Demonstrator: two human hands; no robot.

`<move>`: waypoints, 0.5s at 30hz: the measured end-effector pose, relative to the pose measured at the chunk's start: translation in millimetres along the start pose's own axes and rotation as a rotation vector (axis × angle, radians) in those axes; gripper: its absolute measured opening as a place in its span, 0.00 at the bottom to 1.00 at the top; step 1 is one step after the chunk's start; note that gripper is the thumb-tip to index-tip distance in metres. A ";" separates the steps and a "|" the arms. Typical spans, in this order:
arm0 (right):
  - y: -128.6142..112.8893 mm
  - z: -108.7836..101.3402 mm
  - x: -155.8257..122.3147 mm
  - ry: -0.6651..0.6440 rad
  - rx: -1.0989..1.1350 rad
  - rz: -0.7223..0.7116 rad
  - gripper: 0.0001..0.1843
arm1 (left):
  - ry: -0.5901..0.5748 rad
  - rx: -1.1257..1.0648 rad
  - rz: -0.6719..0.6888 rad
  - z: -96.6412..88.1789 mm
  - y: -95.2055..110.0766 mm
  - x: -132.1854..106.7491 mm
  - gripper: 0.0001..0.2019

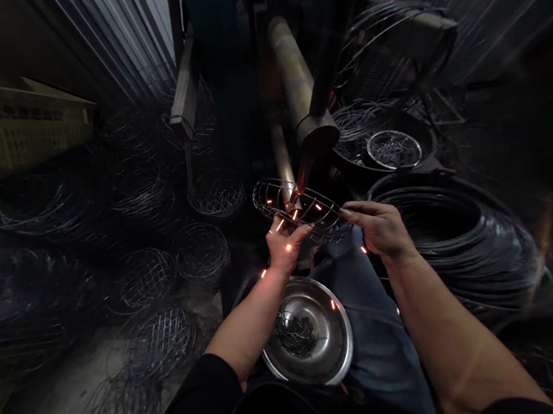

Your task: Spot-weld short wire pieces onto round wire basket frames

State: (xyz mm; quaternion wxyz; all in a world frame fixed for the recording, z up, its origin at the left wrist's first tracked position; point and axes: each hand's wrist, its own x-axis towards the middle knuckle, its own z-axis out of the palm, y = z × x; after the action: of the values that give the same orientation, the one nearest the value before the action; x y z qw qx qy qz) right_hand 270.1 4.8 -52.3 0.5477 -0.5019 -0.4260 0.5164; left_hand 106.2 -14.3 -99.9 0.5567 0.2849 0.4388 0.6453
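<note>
A round wire basket (327, 202) is held tilted between my two hands, at the tips of a spot welder's electrodes (304, 175). My left hand (285, 241) pinches its near left rim between thumb and fingers. On the right side, my right hand (379, 224) grips the rim with the fingertips. Orange sparks fly around the basket and over my left hand. The upper electrode arm (298, 77) comes down from above, and a thinner copper-coloured lower arm (282, 156) reaches under the wire. Whether a loose wire piece is also in my fingers is too small to tell.
A steel bowl (326, 308) holding short bent wires (296, 333) sits at my lap. Piles of round wire baskets (164, 335) lie on the floor to the left. A large wire coil (466, 237) stands at the right, with a dark tub (430, 148) and small dish (394, 149) behind it.
</note>
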 end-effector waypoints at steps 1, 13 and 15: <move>-1.6 -0.5 -0.8 -0.009 -0.017 -0.007 0.16 | 0.011 -0.013 -0.011 1.2 0.5 -1.0 0.24; -17.3 21.9 13.5 -0.035 -0.023 0.003 0.19 | 0.085 -0.110 -0.120 6.9 12.5 4.8 0.21; -17.8 21.8 14.0 -0.046 -0.008 0.018 0.18 | 0.083 -0.115 -0.140 7.8 11.1 3.1 0.22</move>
State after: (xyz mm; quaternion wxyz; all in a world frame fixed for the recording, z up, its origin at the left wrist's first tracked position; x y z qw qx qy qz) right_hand 252.5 21.7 -32.5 0.5309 -0.4958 -0.4360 0.5312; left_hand 107.0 -9.3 -86.9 0.5971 0.1942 0.4427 0.6401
